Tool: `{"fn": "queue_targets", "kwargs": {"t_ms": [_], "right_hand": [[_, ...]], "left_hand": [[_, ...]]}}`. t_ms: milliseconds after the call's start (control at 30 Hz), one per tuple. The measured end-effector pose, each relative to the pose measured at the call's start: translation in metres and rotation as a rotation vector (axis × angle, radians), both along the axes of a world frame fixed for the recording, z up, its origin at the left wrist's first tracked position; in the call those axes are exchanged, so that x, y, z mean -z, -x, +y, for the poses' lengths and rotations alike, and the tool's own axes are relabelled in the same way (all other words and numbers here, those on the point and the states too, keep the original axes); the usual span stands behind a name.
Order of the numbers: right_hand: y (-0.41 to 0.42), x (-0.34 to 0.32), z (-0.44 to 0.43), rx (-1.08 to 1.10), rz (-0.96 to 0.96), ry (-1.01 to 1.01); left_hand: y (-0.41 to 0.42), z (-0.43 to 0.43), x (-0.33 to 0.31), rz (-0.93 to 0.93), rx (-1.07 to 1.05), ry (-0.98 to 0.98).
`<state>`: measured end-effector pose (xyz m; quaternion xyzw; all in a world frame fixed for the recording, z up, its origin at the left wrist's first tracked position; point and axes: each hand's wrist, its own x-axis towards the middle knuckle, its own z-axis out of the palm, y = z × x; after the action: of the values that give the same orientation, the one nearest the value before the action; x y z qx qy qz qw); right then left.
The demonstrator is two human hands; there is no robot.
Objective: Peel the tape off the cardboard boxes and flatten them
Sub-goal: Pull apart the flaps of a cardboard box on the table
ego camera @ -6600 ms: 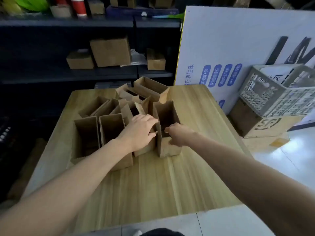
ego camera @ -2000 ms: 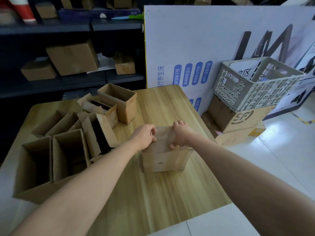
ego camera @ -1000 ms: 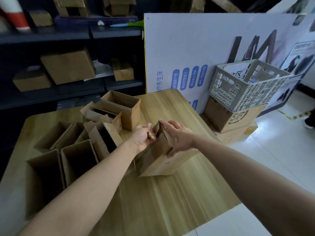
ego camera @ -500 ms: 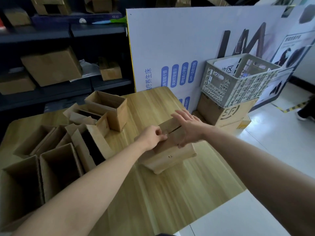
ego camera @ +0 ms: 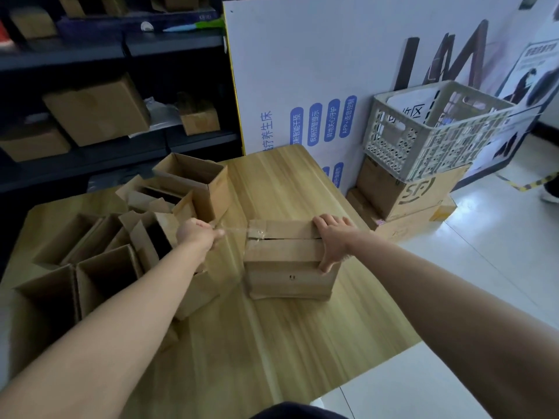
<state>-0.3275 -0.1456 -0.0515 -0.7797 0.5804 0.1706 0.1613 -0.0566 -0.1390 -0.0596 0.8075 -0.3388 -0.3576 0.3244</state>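
Since half a second ago the left hand (ego camera: pixel 198 234) has left the box top and drawn leftward, beside at least six open boxes (ego camera: pixel 106 276) crowding the worktop (ego camera: pixel 272 343); its fingers pinch one clear tape strip (ego camera: pixel 236 232) stretched from the seam of the one closed box (ego camera: pixel 287 278), mid-worktop. The right hand (ego camera: pixel 332 237) grips that box's right end, fingers curled over its far edge

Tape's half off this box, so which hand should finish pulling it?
Left. The left hand pinches the tape, stretched off the box's left end, so it can simply keep pulling. The right hand holds the box's right end, steadying it.
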Motion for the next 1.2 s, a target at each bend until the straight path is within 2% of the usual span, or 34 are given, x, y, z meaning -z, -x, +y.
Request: {"fn": "queue_targets", "kwargs": {"t_ms": [100,200,300,367,467,533,600,767,867,967,1100,1133,1200], "right_hand": [[-0.022,0.000,0.001,-0.009,-0.061,-0.062],[-0.038,0.000,0.000,-0.014,-0.133,-0.076],[-0.037,-0.001,-0.005,0.012,-0.123,-0.096],[-0.037,-0.003,-0.008,0.021,-0.105,-0.100],[-0.046,-0.001,-0.007,0.014,-0.081,-0.093],[-0.047,-0.001,-0.008,0.018,-0.083,-0.095],[-0.044,-0.002,-0.008,0.024,-0.089,-0.108],[-0.038,-0.005,-0.009,0.032,-0.094,-0.131],[-0.046,-0.007,-0.012,0.029,-0.044,-0.130],[-0.059,-0.007,-0.013,0.011,0.066,-0.123],[-0.074,0.000,-0.004,-0.017,0.053,-0.081],[-0.075,0.000,-0.003,-0.023,0.039,-0.062],[-0.072,-0.002,-0.002,-0.026,0.029,-0.054]], "left_hand": [[0.009,0.004,0.002,-0.026,0.050,0.054],[0.027,0.008,0.002,-0.156,0.266,0.115],[0.033,0.011,0.001,-0.337,0.466,0.119],[0.037,0.012,-0.001,-0.377,0.562,0.107],[0.044,0.012,0.001,-0.613,0.622,0.012],[0.047,0.012,0.005,-0.720,0.605,0.086],[0.043,0.009,0.004,-0.610,0.540,0.181],[-0.001,-0.002,0.012,-0.080,0.116,0.095],[-0.006,-0.004,0.008,0.068,-0.026,0.151],[-0.001,-0.001,0.007,0.014,0.079,0.175],[0.004,0.006,0.019,-0.318,0.422,0.073],[0.005,0.008,0.022,-0.342,0.488,0.041],[0.007,0.009,0.025,-0.207,0.589,0.009]]}}
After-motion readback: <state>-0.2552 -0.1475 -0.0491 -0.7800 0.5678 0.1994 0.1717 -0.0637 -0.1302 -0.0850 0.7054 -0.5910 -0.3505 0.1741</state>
